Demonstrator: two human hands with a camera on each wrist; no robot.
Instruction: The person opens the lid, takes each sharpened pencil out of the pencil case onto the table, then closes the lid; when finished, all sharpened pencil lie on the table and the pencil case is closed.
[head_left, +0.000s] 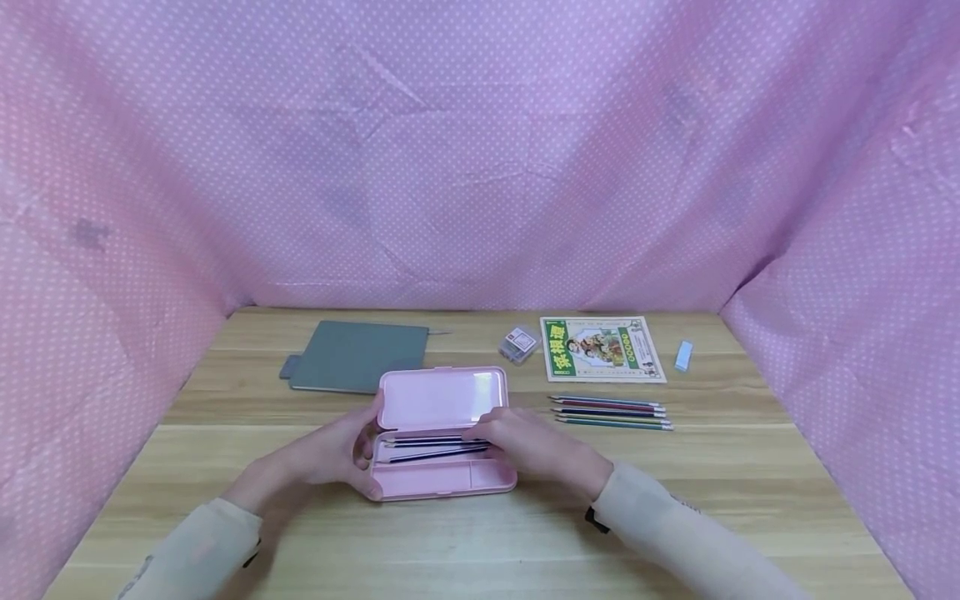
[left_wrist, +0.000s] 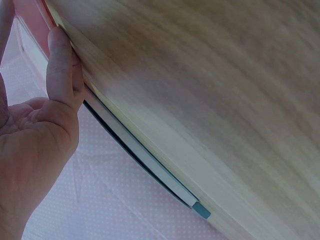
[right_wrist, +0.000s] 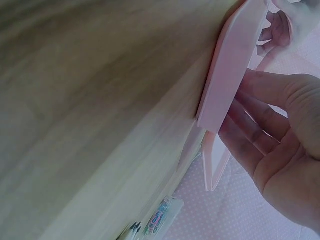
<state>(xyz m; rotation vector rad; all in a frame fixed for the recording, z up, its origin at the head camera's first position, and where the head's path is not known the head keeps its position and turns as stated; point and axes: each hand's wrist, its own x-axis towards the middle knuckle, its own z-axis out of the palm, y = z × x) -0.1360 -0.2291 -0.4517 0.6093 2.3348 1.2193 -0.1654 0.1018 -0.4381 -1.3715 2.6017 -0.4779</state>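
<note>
A pink pencil case (head_left: pixel 420 480) lies open on the wooden table, its lid (head_left: pixel 427 402) tipped back toward the far side. My left hand (head_left: pixel 337 450) holds the left end, thumb at the near corner and fingers up by the lid. Dark-striped pencils (head_left: pixel 435 455) lie lengthwise in the long rear compartment; one slants across. Over their right ends, my right hand (head_left: pixel 528 442) reaches into the case and pinches pencils, its fingertips hidden. In the right wrist view, thumb and fingers of that hand dip behind the case's pink side wall (right_wrist: pixel 232 75).
A grey-green notebook (head_left: pixel 367 354) lies behind the case at left. Farther right are a small clear box (head_left: pixel 519 343), a green-and-cream illustrated booklet (head_left: pixel 603 350) and a light blue eraser (head_left: pixel 683 356). Several pencils (head_left: pixel 611 412) lie in a row before the booklet. Pink dotted cloth (head_left: pixel 480 167) surrounds the table.
</note>
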